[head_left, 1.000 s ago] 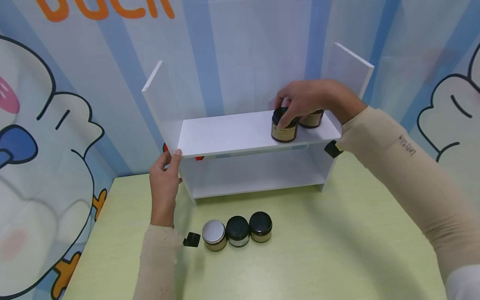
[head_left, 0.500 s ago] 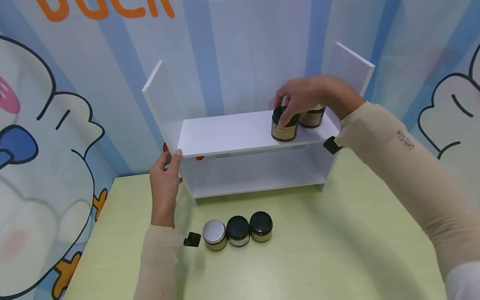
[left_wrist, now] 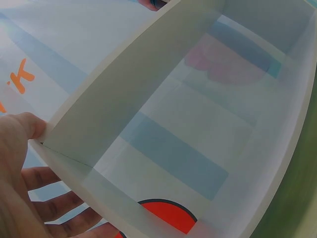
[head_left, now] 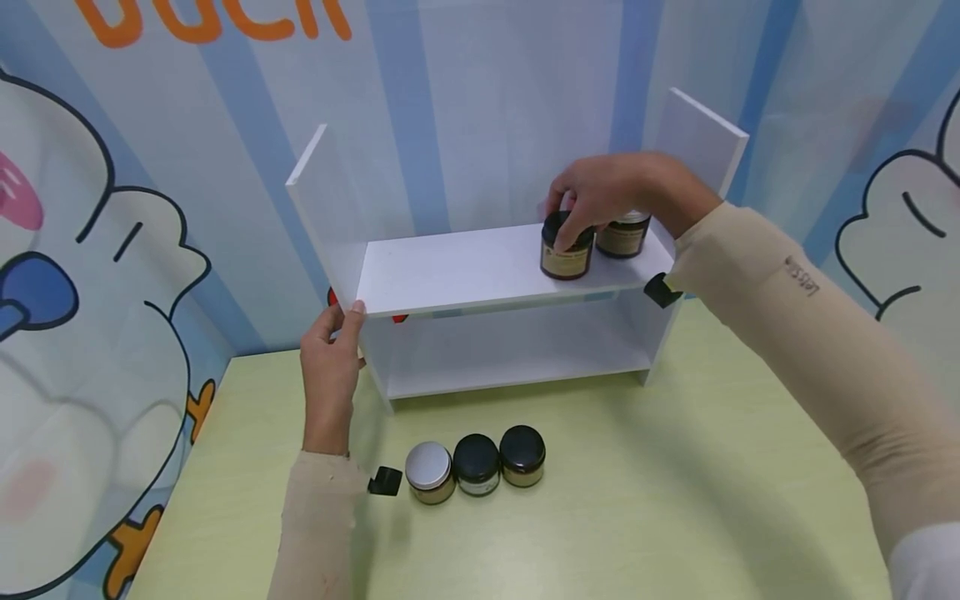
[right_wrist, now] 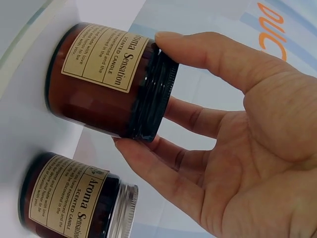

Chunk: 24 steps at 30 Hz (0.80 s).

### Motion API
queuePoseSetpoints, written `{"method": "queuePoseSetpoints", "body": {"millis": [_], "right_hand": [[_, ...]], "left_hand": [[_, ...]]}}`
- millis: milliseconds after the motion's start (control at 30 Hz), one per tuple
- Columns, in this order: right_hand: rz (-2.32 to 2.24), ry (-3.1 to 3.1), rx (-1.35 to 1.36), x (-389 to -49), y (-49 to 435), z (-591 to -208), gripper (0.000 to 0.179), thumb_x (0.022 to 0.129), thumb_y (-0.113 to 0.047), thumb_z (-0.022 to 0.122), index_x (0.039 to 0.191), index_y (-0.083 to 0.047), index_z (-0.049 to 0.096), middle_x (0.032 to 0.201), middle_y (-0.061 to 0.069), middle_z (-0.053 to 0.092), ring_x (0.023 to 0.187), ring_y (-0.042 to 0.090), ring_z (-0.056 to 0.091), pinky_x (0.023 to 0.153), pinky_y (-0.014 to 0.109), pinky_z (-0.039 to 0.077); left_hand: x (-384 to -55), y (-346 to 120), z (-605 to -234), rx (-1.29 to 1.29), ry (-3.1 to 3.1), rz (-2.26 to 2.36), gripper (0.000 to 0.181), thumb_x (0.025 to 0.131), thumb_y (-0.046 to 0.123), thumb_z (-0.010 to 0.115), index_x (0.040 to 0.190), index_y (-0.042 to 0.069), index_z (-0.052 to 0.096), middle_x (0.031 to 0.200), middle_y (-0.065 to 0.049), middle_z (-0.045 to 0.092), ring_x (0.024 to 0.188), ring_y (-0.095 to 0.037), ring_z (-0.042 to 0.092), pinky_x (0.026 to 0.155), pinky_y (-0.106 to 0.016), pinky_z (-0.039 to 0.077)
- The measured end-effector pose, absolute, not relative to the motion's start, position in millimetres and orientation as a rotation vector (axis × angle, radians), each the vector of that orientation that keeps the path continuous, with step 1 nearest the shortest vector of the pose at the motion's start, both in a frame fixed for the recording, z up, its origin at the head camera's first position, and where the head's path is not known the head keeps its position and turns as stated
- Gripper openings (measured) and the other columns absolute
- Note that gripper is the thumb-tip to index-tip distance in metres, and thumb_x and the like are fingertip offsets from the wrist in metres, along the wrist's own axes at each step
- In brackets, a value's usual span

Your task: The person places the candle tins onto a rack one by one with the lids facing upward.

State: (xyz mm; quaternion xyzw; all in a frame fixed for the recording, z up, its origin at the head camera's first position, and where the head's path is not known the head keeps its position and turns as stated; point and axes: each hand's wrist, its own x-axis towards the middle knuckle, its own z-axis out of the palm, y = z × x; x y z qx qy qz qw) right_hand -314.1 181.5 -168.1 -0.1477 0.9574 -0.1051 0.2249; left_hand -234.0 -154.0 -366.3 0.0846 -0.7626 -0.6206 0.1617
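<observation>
My right hand [head_left: 611,196] pinches a black-lidded scented candle jar [right_wrist: 101,84] by its lid, thumb on one side and fingers on the other. The jar stands upright on the upper board of a white two-tier shelf [head_left: 450,267], toward the right. Close beside it is a second amber candle jar [right_wrist: 69,198] with a silver lid, partly behind my hand in the head view. At the shelf's left side my left hand [head_left: 330,367] grips the edge of the side panel, its thumb [left_wrist: 32,125] at the upper board's front corner and its fingers behind the panel.
Three more jars stand in a row on the pale green table [head_left: 675,500] before the shelf: a silver-lidded jar [head_left: 430,471] and two black-lidded jars [head_left: 476,462]. A printed cartoon backdrop [head_left: 495,108] rises behind the shelf. The shelf's right side panel [head_left: 701,137] stands near my right wrist.
My right hand and the black-lidded candle jar have shifted very slightly left and back on the upper board. My left hand keeps its hold on the shelf.
</observation>
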Motion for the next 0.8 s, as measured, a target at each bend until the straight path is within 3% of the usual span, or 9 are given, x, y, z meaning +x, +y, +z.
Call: {"method": "queuePoseSetpoints", "body": {"millis": [300,800], "right_hand": [[-0.302,2.645,-0.425,-317.7,178.0,-168.0,0.057,0.093,-0.032,0.072,0.143,-0.013,0.051,0.145,0.016,0.046,0.121,0.034,0.056,0.100,0.050,0.047],[-0.235,2.693,-0.443,-324.8,173.2,-167.9,0.054,0.094,-0.034,0.070,0.141,-0.014,0.054,0.147,0.016,0.047,0.127,0.034,0.051,0.108,0.058,0.040]], "left_hand": [[-234.4,-154.9,-366.4,0.240,-2.172,-1.756,0.064,0.095,0.063,0.059,0.143,0.021,0.059,0.134,-0.004,0.058,0.118,-0.022,0.052,0.089,-0.048,0.052],[-233.5,-154.8,-365.1,0.242,-2.165,-1.770,0.063,0.095,0.062,0.059,0.143,0.021,0.059,0.134,-0.005,0.058,0.119,-0.022,0.051,0.090,-0.048,0.051]]}}
